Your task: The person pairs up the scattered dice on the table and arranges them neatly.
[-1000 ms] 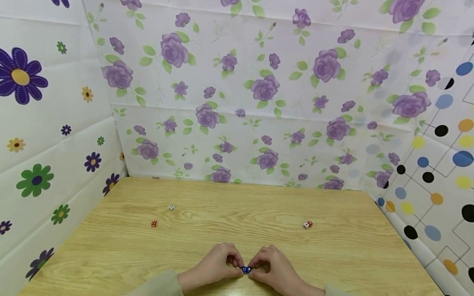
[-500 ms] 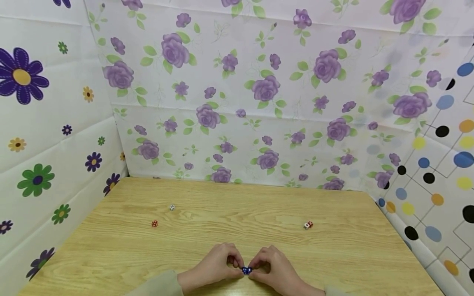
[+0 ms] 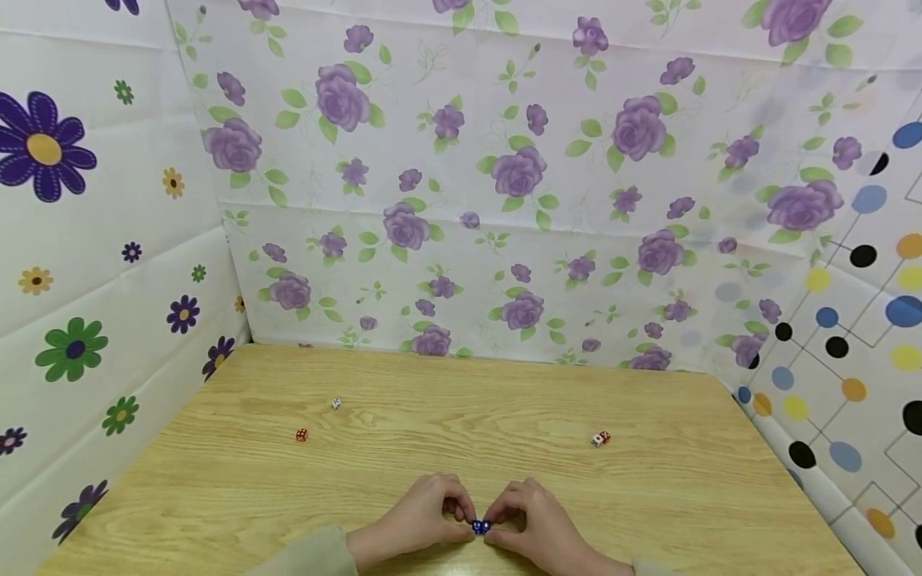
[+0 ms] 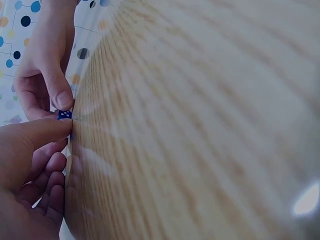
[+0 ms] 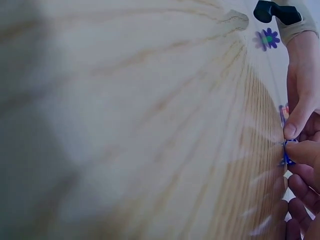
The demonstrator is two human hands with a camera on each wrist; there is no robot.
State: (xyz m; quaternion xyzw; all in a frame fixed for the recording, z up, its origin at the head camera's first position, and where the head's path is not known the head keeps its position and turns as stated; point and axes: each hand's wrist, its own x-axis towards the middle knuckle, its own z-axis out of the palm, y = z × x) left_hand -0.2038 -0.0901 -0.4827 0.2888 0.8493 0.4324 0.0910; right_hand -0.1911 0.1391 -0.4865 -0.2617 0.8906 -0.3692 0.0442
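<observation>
Two small blue dice with white pips, a left die (image 3: 477, 526) and a right die (image 3: 487, 526), sit side by side at the front of the wooden table (image 3: 446, 456). My left hand (image 3: 426, 514) pinches the left one between thumb and forefinger. From the other side, the thumb and forefinger of my right hand (image 3: 535, 522) pinch the right one. Fingertips cover much of both dice. A blue die (image 4: 64, 114) shows between the fingertips in the left wrist view, low at the tabletop. In the right wrist view, blue (image 5: 290, 156) peeks out between the fingertips.
Farther back on the left lie a red die (image 3: 302, 435) and a white die (image 3: 336, 404), apart from each other. On the right, another white die (image 3: 597, 440) sits against a red die (image 3: 605, 437). Patterned cloths surround the table, with a floral cloth (image 3: 461, 272) behind it.
</observation>
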